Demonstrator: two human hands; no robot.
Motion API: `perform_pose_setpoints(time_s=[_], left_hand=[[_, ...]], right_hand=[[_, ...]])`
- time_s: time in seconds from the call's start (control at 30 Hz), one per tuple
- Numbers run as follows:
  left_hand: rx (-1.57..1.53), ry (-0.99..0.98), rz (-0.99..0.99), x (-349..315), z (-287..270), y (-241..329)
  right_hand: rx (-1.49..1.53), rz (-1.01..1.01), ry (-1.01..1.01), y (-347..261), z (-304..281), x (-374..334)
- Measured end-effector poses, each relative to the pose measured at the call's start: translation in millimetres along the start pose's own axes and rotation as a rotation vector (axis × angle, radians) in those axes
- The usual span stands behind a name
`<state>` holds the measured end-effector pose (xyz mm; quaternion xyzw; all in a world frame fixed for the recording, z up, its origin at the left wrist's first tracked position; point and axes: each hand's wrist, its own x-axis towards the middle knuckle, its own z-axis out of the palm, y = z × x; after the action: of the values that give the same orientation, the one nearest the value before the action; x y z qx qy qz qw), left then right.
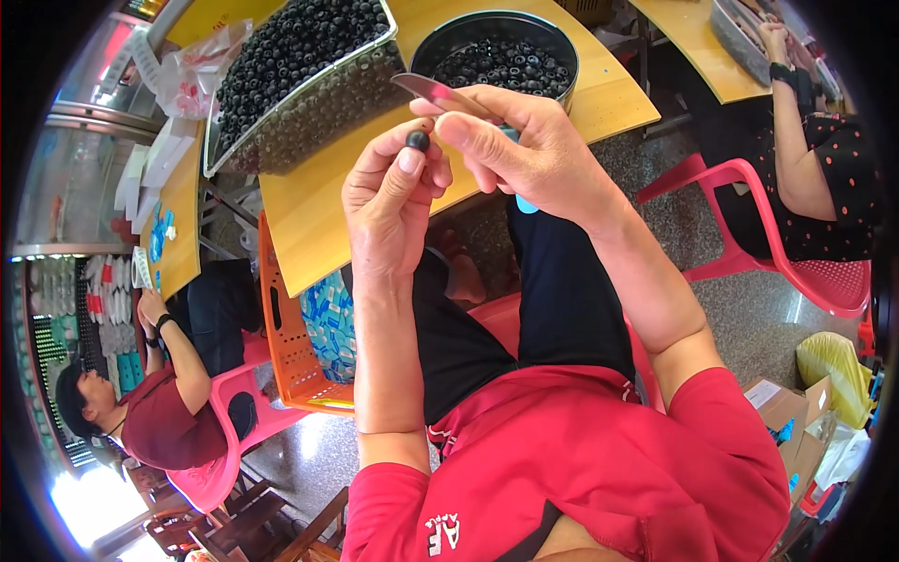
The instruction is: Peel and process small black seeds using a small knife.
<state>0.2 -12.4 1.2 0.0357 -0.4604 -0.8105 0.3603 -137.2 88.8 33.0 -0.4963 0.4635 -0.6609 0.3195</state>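
Observation:
My left hand (389,201) is closed, pinching a small black ball (418,140) between thumb and fingertips. Close beside it, my right hand (529,150) grips a small knife (433,93). Its blade points up and left, just above the ball; a bit of teal, perhaps the handle, shows behind the fingers. Beyond my hands, a clear plastic bin (314,126) is heaped with similar black balls. To its right, a dark round tub (569,58) holds more of them, some with pale spots.
Both containers stand on a yellow wooden table (609,103). An orange crate (286,328) with blue-and-white packets is left of my legs. One person (164,412) sits at left; another person (805,169) works at a table on the right. Cardboard boxes (791,412) lie at lower right.

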Motion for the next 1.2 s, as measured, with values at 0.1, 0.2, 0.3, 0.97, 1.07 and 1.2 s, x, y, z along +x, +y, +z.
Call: perform_pose_setpoints(time_s=[0.1,0.2,0.3,0.97,1.07,1.2], left_hand=[[0.061,0.061,-0.002,-3.7,12.5,1.4],[0.077,0.030,-0.013,-2.4,17.2,2.5],[0.115,-0.050,-0.040,2.0,16.0,1.0],[1.199,-0.011,0.283,124.4,13.6,55.7],[1.649,0.001,0.198,163.8,-39.7,104.7],[1.976,-0.250,-0.459,179.8,-71.4,136.8]], right_hand=[[0.025,0.050,0.012,6.1,0.6,2.4],[0.071,0.094,0.027,0.8,1.4,2.6],[0.167,0.156,0.042,-1.7,-3.1,3.0],[0.036,0.084,0.360,-0.4,-41.5,8.7],[0.023,0.061,0.338,-0.8,-38.2,10.6],[-0.023,0.029,0.290,-1.6,-38.0,10.2]])
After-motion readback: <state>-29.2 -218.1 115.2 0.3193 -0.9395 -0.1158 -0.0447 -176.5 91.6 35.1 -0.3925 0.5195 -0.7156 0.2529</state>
